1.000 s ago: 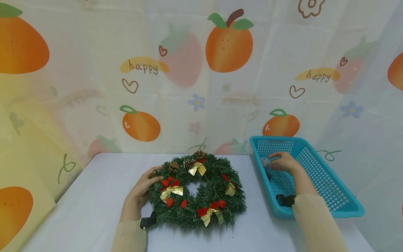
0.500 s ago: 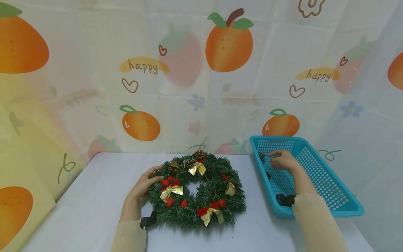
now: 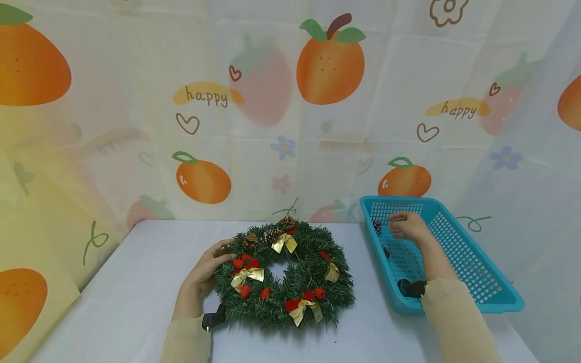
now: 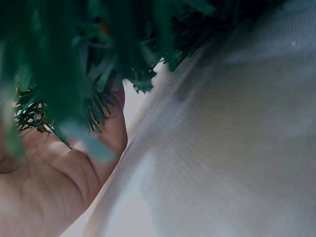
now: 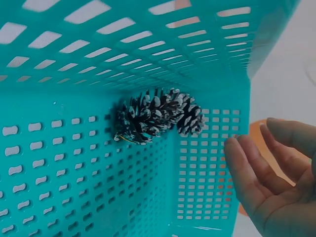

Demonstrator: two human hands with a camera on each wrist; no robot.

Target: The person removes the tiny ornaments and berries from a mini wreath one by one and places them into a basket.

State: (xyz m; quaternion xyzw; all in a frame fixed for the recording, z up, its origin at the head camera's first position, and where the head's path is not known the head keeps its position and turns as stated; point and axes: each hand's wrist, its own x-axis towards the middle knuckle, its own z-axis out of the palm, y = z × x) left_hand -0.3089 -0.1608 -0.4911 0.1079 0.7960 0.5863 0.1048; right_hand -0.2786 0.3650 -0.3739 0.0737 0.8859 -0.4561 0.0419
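A green Christmas wreath (image 3: 340, 297) lies on the white-covered table, decorated with gold-and-red bows (image 3: 303, 308), red berries (image 3: 245, 291) and brown pinecones (image 3: 250, 241). My left hand (image 3: 210, 264) grips its left edge; in the left wrist view, greenery hides part of that hand (image 4: 64, 182). Over the blue basket (image 3: 492, 269) is my right hand (image 3: 410, 229), fingers loosely bent and holding nothing. Two white-tipped pinecones lie end to end along the basket's wall in the right wrist view: a nearer pinecone (image 5: 145, 118) and a farther pinecone (image 5: 191, 118). Neither touches the hand.
The basket stands at the table's right, with a gap between it and the wreath. A fruit-printed curtain (image 3: 317, 166) hangs right behind the table (image 3: 136, 302). A black camera mount (image 3: 214, 318) on the left wrist sits close to the wreath.
A whitish pinecone was at my right fingertips a second ago; it has been let go, and pinecones now lie by the basket wall. That hand has risen slightly. The left hand stays put.
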